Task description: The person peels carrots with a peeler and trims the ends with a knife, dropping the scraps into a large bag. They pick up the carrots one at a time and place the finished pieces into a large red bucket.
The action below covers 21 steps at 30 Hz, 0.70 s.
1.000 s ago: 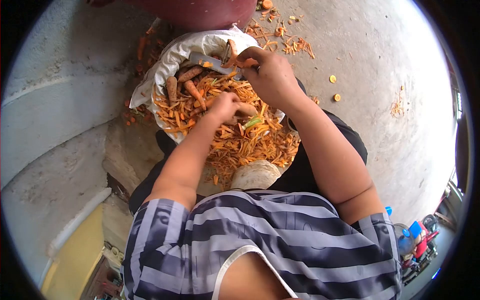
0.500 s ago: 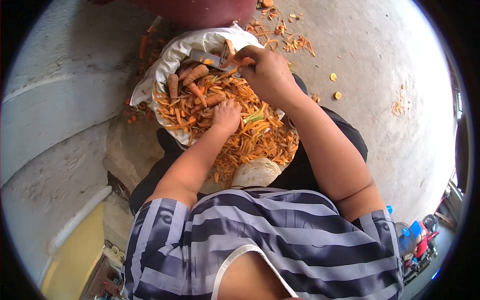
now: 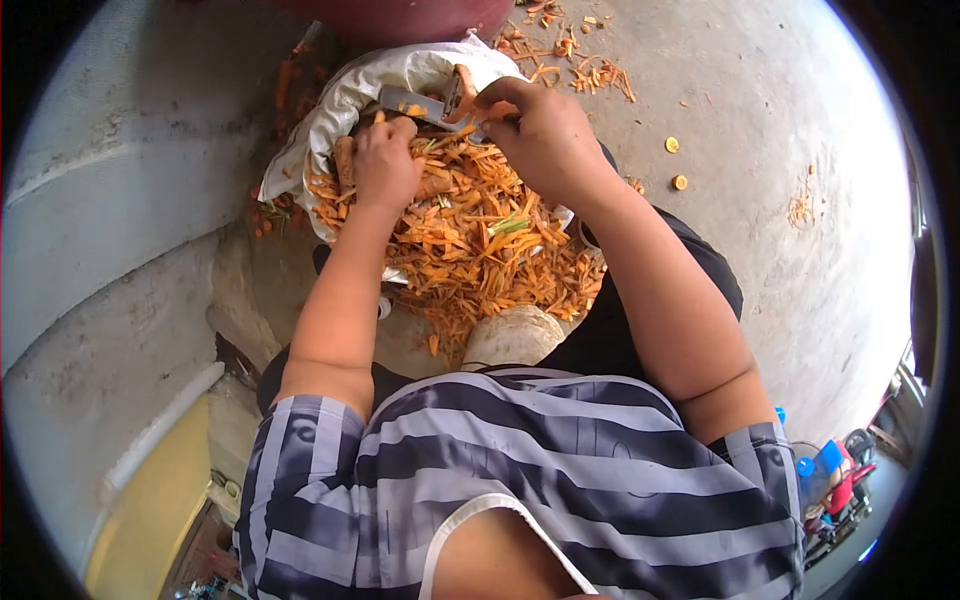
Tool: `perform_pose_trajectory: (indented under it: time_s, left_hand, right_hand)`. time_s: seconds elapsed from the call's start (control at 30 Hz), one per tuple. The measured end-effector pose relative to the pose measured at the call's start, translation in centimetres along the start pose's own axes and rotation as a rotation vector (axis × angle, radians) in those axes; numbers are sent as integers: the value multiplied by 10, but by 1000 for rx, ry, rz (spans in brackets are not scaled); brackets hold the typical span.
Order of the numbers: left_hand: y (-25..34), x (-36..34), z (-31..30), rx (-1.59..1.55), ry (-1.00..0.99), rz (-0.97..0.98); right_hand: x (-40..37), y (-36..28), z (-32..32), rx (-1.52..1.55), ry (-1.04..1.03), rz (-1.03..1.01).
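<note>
My left hand (image 3: 385,168) lies over the unpeeled carrots at the upper left of the peelings, its fingers curled round a carrot (image 3: 404,127) whose end shows beside them. Another carrot (image 3: 345,165) is just left of that hand. My right hand (image 3: 543,140) is closed in a pinch on a peeler (image 3: 458,98), with orange peel about it; the fingers partly hide the tool. Below the peeler, a broad metal blade (image 3: 425,106) rests at the top of the heap. Orange carrot peelings (image 3: 500,255) are heaped over the white sack (image 3: 340,100).
A dark red tub (image 3: 400,20) stands beyond the sack. The base of a pale container (image 3: 515,338) shows near my lap. Carrot scraps (image 3: 600,78) and cut slices (image 3: 679,182) are scattered on the concrete floor (image 3: 760,260). A grey wall (image 3: 110,220) rises at the left.
My left hand has moved up and left from the middle of the peelings onto the carrots, and its fingers have closed there. My right hand stays nearly in place with the peeler.
</note>
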<state>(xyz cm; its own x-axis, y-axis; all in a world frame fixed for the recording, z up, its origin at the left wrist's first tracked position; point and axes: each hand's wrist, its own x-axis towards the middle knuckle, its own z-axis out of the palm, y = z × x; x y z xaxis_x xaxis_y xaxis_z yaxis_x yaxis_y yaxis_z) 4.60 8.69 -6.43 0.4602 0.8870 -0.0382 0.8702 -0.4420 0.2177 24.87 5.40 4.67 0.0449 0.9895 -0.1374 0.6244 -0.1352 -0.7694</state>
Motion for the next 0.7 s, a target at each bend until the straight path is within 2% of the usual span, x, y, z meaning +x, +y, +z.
perform_pose_trajectory:
  time_s: [0.07,0.13,0.2,0.27,0.37,0.4,0.53,0.63,0.67,0.7]
  left_hand:
    - [15,-1,15,-117,-55,48]
    - [36,-21,53,-262,-181,246]
    - [69,-50,83,-197,-562,333]
    - [85,-90,105,-33,-489,727]
    - [79,-100,119,60,-618,707]
    - [75,-96,112,2,-547,684]
    - [61,-64,87,-91,-537,394]
    - [49,-58,81,-166,-499,344]
    - [52,-59,80,-121,-438,395]
    - [58,-61,83,-75,-464,381]
  right_hand:
    - [1,4,3,0,12,-18]
    - [1,4,5,-9,11,-12]
    - [2,3,6,-28,-7,18]
    - [2,4,6,-24,-9,12]
    - [3,6,8,-37,-16,10]
    - [3,6,8,-44,-19,9]
    - [4,4,5,-30,-24,17]
    - [3,1,5,-24,-31,27]
    - [3,0,6,-28,-35,29]
    - [2,-1,7,-31,-40,31]
